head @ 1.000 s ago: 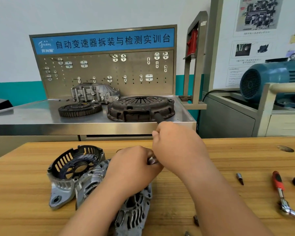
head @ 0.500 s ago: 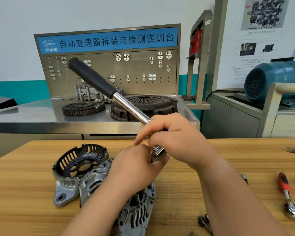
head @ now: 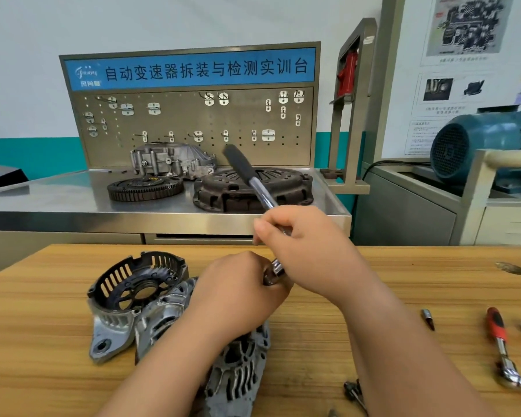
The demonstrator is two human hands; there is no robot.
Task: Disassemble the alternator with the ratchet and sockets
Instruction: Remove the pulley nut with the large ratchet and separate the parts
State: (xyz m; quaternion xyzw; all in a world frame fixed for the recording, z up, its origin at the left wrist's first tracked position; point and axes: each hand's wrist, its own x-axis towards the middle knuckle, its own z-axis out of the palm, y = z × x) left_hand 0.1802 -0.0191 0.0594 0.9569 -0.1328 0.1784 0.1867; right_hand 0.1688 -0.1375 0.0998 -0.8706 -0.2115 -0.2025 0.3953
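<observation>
Right hand (head: 309, 255) gripping the ratchet (head: 254, 183) shaft, left hand (head: 238, 299) curled atop the alternator (head: 241, 371), its hold hidden from view.

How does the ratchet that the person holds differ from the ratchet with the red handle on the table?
The black-handled ratchet is tilted up in the air; the red-handled ratchet lies flat on the wooden table. The right hand grips the black-handled one; no hand touches the red-handled one. Both have shiny metal shafts.
</observation>
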